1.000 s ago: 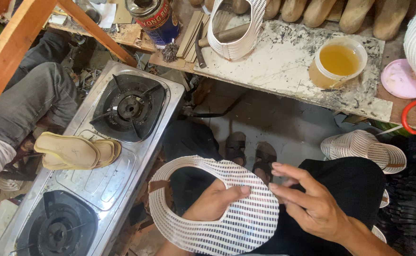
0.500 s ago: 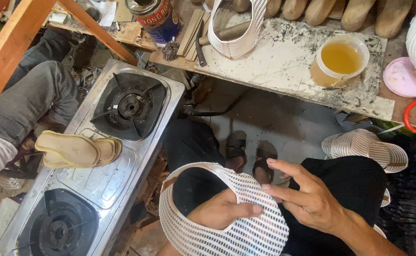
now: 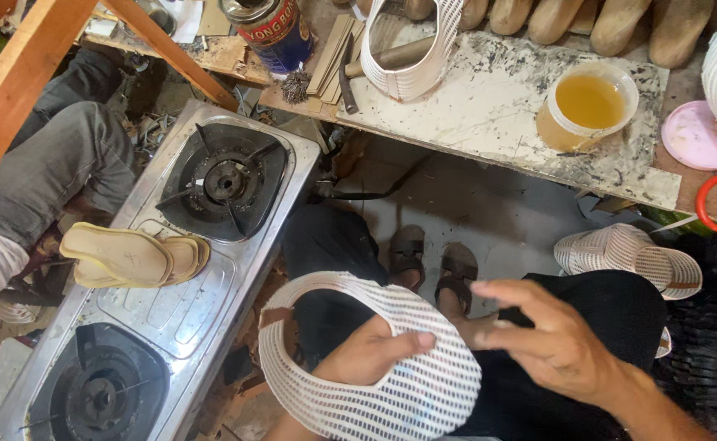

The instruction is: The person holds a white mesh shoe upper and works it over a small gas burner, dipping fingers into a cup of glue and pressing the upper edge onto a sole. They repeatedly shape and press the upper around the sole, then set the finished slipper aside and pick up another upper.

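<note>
Soft, even daylight fills the scene, bright on the pale worktop (image 3: 505, 106) and dull on the steel stove (image 3: 171, 327). Shadows are weak. The right hand (image 3: 554, 343) shows motion blur; edges bend slightly.

White woven mesh shoe upper (image 3: 391, 384): lower centre of frame, tilted since a second ago, its open loop now swung toward lower left. Left hand (image 3: 371, 353): thumb now over the mesh. Right hand (image 3: 550, 339): shifted left, fingers spread.
</note>
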